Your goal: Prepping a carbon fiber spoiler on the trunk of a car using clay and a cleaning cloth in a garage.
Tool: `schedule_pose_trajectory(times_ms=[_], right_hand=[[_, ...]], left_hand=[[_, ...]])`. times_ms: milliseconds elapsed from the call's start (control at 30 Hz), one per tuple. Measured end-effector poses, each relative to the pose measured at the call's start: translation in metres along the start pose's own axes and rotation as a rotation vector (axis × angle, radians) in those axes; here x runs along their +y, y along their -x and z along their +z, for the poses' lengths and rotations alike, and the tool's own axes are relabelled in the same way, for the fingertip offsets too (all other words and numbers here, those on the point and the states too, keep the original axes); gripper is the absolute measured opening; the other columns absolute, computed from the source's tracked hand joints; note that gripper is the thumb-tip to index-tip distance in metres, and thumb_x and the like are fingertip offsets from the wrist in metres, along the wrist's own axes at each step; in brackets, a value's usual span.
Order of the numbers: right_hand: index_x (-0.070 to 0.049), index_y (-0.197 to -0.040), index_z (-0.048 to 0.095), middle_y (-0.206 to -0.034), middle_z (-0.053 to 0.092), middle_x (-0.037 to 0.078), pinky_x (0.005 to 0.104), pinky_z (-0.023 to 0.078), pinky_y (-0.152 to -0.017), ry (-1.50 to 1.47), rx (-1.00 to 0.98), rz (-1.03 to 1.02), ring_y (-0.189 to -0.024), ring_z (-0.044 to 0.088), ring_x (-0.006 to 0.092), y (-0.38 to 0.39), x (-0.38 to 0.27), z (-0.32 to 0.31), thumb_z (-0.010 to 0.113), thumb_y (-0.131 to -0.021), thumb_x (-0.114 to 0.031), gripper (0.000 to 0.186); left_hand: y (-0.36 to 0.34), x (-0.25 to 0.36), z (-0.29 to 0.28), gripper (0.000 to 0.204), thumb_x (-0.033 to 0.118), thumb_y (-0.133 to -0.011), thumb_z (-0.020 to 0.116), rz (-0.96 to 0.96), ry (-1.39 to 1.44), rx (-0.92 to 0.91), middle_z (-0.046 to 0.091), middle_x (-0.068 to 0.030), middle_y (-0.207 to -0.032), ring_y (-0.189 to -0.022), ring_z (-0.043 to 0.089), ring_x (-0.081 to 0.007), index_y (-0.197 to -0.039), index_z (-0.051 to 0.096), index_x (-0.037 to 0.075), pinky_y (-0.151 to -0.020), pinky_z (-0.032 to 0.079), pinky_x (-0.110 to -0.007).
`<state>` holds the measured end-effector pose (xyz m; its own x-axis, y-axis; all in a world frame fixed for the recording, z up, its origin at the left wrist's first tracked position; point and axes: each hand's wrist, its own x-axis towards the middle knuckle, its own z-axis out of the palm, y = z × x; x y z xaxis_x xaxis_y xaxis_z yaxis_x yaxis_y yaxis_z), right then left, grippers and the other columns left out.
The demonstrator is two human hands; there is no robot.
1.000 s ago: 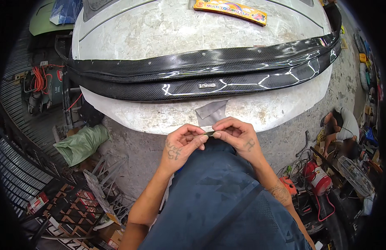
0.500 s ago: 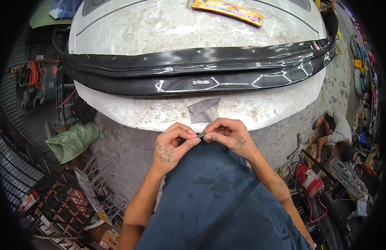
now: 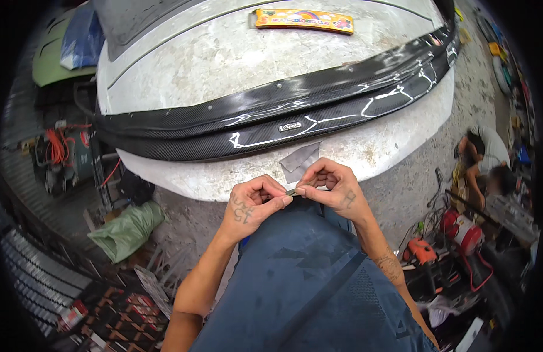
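Black strip [image 3: 283, 110] now steeper in view

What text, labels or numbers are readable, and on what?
Yellow box: clear printed lettering, not transcribed.
Badge on black panel: legible lettering, not transcribed.
Left hand: tattooed characters, not transcribed.
Right hand: a tattooed character, not transcribed.
Red label on left-side machine: too small to read.

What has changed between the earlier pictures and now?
Mainly the camera's view has turned: the glossy black strip slants more steeply up to the right. Nothing was visibly taken hold of or let go. The left hand and right hand still pinch the small dark piece; the grey cloth and yellow box stay on the white panel.
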<state>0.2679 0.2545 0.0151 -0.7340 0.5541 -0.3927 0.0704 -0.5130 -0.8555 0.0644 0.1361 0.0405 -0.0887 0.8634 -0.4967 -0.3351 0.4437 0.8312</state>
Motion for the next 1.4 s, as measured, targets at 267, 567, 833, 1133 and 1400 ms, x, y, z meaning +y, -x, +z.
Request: schedule_pose_trajectory(times_ms=[267,567,833,1133,1400], right_hand=[[0.000,-0.098,0.073,-0.089,0.075,0.004,0.0270,0.058,-0.079,0.292,0.148,-0.038,-0.081,0.071,0.0111,0.008,-0.010,0.043,0.080,-0.091,-0.004,0.010],[0.000,-0.103,0.079,-0.093,0.078,0.008,0.0278,0.060,-0.081,0.109,0.354,-0.067,-0.089,0.076,0.0155,-0.010,0.013,0.088,0.081,-0.091,-0.002,0.013],[0.001,-0.098,0.081,-0.097,0.078,0.009,0.0276,0.057,-0.077,0.252,0.253,-0.223,-0.089,0.074,0.0159,-0.029,0.011,0.063,0.081,-0.089,0.000,0.009],[0.002,-0.098,0.078,-0.098,0.077,0.009,0.0284,0.058,-0.083,0.172,0.173,-0.141,-0.093,0.073,0.0158,-0.030,0.027,0.040,0.078,-0.093,-0.002,0.006],[0.003,-0.106,0.074,-0.102,0.074,0.007,0.0283,0.058,-0.087,-0.110,0.160,0.050,-0.095,0.071,0.0135,-0.020,0.057,0.048,0.077,-0.097,-0.005,0.012]], left_hand=[[-0.026,0.016,-0.050,0.019,0.008,-0.093,0.084,-0.165,-0.101,-0.300,0.071,-0.0021,-0.092,-0.080,0.067,-0.0076,-0.107,0.075,0.000,-0.074,0.054,-0.023],[-0.029,0.016,-0.099,0.016,0.012,-0.093,0.081,0.123,-0.340,-0.366,0.071,-0.0062,-0.090,-0.083,0.066,-0.0139,-0.100,0.076,-0.002,-0.077,0.052,-0.029],[-0.035,0.024,-0.084,0.017,0.011,-0.092,0.082,0.271,-0.449,-0.236,0.070,-0.0081,-0.095,-0.088,0.066,-0.0163,-0.104,0.078,0.000,-0.081,0.052,-0.031],[-0.033,0.003,-0.059,0.015,0.009,-0.094,0.080,0.175,-0.480,-0.143,0.071,-0.0086,-0.096,-0.085,0.066,-0.0164,-0.104,0.078,-0.002,-0.077,0.052,-0.030],[-0.019,-0.019,-0.052,0.012,0.002,-0.096,0.075,0.303,-0.658,-0.111,0.064,-0.0102,-0.095,-0.085,0.064,-0.0208,-0.105,0.069,-0.002,-0.074,0.053,-0.033]])
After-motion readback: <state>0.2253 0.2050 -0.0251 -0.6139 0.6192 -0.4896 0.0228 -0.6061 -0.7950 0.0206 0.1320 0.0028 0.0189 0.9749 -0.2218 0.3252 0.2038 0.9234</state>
